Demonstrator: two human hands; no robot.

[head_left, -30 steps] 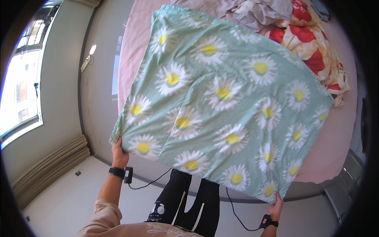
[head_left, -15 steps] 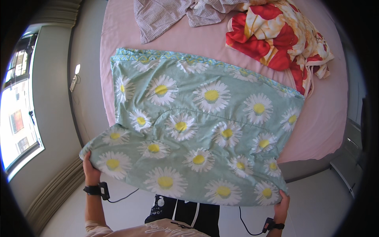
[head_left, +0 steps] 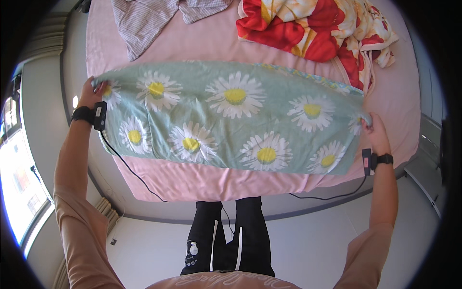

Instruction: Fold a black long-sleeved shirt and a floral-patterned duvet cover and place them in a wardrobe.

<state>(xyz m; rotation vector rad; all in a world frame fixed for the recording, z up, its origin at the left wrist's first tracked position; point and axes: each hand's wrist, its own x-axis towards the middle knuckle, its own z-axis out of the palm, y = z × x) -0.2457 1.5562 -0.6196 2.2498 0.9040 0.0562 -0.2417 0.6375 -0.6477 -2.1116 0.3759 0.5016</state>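
A green daisy-print quilt (head_left: 202, 115) stretches between my two hands over the bed, folded into a wide band. At its far left corner, my left hand (head_left: 91, 94) is closed on the edge, the fabric pulled taut from it. My right hand (head_left: 376, 132) grips the opposite corner at the right, with the cloth bunched at the fingertips. The quilt's front fold lies across the pink bed sheet (head_left: 231, 187). A patterned blue-yellow border shows along part of its far edge. Black devices with cables are strapped to both wrists.
A crumpled red and cream floral blanket (head_left: 317, 29) lies at the bed's far right. Grey checked cloth (head_left: 149, 24) rests at the far left. A bright window (head_left: 24, 183) stands to the left, and a light floor (head_left: 308, 241) runs along the bed's near side.
Both hands have carried the quilt's near edge forward and up over the bed, folding it toward the far edge. The bed's near edge is now uncovered, and both arms are stretched out.
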